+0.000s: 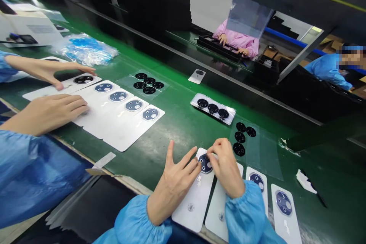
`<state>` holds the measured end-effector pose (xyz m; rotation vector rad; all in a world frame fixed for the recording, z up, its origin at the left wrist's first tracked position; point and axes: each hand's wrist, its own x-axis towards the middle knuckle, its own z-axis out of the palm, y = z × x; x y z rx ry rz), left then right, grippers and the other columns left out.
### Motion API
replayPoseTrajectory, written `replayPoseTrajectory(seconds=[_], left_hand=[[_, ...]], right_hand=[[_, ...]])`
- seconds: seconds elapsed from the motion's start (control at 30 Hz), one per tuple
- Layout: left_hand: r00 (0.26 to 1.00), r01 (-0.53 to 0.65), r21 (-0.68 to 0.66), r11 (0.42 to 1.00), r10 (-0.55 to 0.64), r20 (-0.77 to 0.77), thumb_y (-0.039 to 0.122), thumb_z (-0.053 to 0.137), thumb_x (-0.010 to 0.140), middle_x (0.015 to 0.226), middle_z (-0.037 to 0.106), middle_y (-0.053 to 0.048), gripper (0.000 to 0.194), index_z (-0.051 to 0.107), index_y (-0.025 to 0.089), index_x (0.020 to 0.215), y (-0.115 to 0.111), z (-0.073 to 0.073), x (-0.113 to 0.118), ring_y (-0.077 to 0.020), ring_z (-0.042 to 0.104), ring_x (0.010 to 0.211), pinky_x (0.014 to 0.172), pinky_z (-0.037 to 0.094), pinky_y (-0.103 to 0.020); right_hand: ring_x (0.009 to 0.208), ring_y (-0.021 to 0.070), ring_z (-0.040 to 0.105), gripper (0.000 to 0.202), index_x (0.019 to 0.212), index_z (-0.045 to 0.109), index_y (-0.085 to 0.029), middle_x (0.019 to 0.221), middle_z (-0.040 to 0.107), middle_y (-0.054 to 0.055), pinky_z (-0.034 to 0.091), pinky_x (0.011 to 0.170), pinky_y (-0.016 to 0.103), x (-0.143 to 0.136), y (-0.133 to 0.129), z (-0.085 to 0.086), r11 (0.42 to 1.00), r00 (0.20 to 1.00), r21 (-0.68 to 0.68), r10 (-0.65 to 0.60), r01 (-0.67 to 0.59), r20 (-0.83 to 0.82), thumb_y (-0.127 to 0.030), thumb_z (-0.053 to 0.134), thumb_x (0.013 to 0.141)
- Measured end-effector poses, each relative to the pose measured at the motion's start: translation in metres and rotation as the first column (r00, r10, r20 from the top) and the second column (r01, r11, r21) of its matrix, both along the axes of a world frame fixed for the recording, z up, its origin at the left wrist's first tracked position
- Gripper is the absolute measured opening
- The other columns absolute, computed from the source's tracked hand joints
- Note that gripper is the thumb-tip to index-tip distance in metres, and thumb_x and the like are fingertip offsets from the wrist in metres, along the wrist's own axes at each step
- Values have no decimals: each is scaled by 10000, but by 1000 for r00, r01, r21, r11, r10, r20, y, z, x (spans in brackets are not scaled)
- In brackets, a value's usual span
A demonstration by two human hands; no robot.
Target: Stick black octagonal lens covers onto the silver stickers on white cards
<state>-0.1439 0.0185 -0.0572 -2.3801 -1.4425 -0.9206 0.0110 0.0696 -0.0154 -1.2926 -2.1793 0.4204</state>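
A white phone back panel [192, 194] with a dark camera plate [204, 163] near its top lies on the bench before me. My left hand [174, 183] is spread, its fingertips touching the panel beside the plate. My right hand [227, 167] is closed in a pinch at the plate's right edge; whatever is between its fingertips is hidden. Under my right wrist lies a second panel [219, 206], partly covered. Two more panels, one nearer [264, 194] and one at far right [286, 213], carry similar plates.
Black round pieces [240, 137] lie on a clear film [265, 152]; three more sit on a white block [213, 108]. At left, a co-worker's hands [57, 110] rest over several panels [120, 122]. A dark thin tool [317, 190] lies right. Other people sit beyond the bench.
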Motion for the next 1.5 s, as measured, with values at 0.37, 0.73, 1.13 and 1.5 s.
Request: replayPoseTrajectory(seconds=[0.37,0.73,1.13,1.5], left_hand=[[991,54,36,998,-58,118,153,338,928,859,728,-16,295,622,207,869,6,8,-6,-263,654,1001,1094,99,-656],[992,58,33,998,-61,108,265,406,903,923,734,36,232,637,253,894,-1,-2,-19,-254,656,961,1106,151,-601],[999,17,-178,984,-10,42,221,425,899,1077,689,-23,232,611,226,1038,-4,13,-14,-267,532,1185,1111,164,-571],[994,86,-154,984,-96,-58,276,390,928,1069,684,-29,249,608,222,1037,17,18,0,-284,515,1188,1082,224,-565]], right_hand=[[480,114,410,367,699,407,-226,625,483,-26,377,459,253,194,-33,52,815,800,-375,-547,442,-247,-539,385,890],[827,255,538,207,797,627,-180,846,554,110,426,737,397,247,21,-16,820,780,115,-569,560,260,-172,422,829],[875,216,648,418,1286,381,-153,1357,415,184,543,651,346,258,-3,-21,866,775,144,-494,479,393,-193,341,872],[849,200,619,226,880,633,-219,917,636,46,479,757,303,227,-77,13,869,865,136,-489,475,108,-360,460,918]])
